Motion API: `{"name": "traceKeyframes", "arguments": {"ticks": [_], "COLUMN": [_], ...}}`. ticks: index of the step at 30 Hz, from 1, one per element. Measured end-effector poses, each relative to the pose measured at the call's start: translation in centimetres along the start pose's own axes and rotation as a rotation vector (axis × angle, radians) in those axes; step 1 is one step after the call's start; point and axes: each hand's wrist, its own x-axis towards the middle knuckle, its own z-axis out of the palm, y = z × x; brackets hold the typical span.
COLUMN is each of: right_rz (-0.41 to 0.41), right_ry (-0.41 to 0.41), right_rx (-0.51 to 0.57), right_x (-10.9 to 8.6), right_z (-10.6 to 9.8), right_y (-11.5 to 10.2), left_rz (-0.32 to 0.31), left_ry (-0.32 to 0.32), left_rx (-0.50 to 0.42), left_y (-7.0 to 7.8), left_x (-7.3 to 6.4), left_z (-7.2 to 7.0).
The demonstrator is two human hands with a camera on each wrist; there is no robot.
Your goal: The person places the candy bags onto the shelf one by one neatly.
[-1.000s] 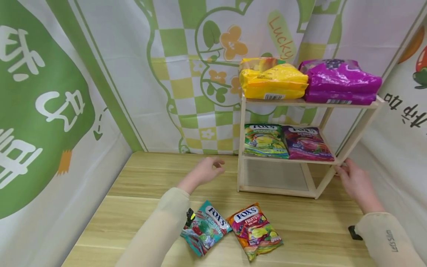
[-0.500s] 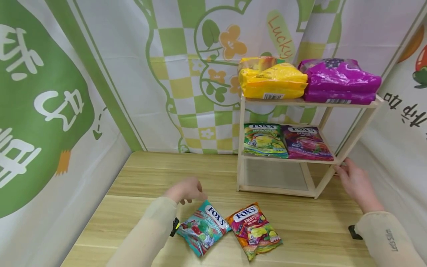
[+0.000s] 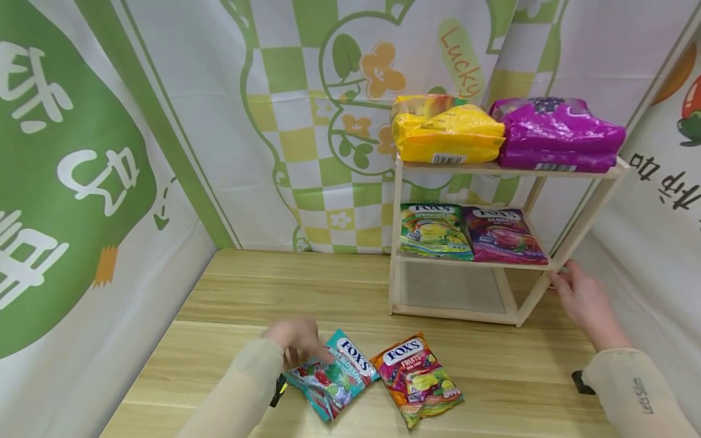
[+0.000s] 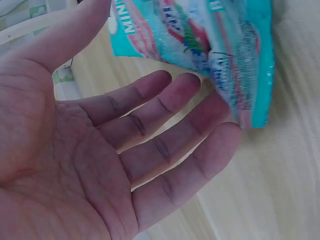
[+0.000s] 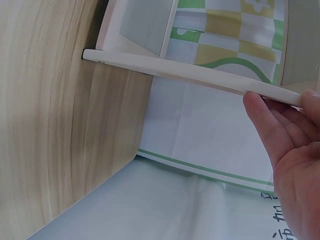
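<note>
My left hand (image 3: pixel 300 338) is at the left edge of a teal Fox's mint candy bag (image 3: pixel 342 374) lying on the table. In the left wrist view the fingers of that hand (image 4: pixel 165 145) are extended and slightly bent, tips at the edge of the bag (image 4: pixel 195 35), thumb reaching over its other side. With thumb and fingers, my right hand (image 3: pixel 586 301) pinches the right side post of a small wooden shelf rack (image 3: pixel 457 314). The right wrist view shows this hand (image 5: pixel 295 135) on the pale wooden post (image 5: pixel 200 75). Beside the teal bag lies an orange Fox's fruits candy bag (image 3: pixel 418 380).
On the rack's middle shelf lie a green Fox's bag (image 3: pixel 435 231) and a dark purple Fox's bag (image 3: pixel 504 234). A yellow bag (image 3: pixel 449 134) and a bright purple bag (image 3: pixel 561 137) sit on top. Printed curtains (image 3: pixel 191 91) surround the wooden table (image 3: pixel 246 280).
My left hand has moved left and toward me, from near the rack down to the teal candy bag. The bag's left edge shifts slightly. My right hand stays on the rack.
</note>
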Motion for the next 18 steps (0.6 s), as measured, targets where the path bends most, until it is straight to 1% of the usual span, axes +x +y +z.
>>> {"name": "traceKeyframes", "arguments": {"ticks": [3, 8, 12, 16, 18], "right_rz": [0.001, 0.002, -0.002, -0.011, -0.016], "right_ry": [-0.001, -0.001, 0.006, 0.014, 0.019], "right_rx": [0.005, 0.011, 0.01, 0.0, -0.006], "right_x": [0.0, 0.0, 0.0, 0.0, 0.0], "right_z": [0.0, 0.0, 0.0, 0.1, 0.0], "right_y": [-0.1, -0.1, -0.1, 0.1, 0.1], "left_rz": [0.001, 0.022, 0.039, 0.063, 0.063], "left_ry": [-0.017, -0.009, 0.031, 0.084, 0.104], "left_rx": [-0.006, 0.045, 0.074, 0.082, 0.077], "left_y": [-0.3, -0.6, -0.6, -0.5, -0.5], "left_x": [0.2, 0.4, 0.4, 0.2, 0.3], "left_z": [0.4, 1.0, 1.5, 2.2, 2.4]}}
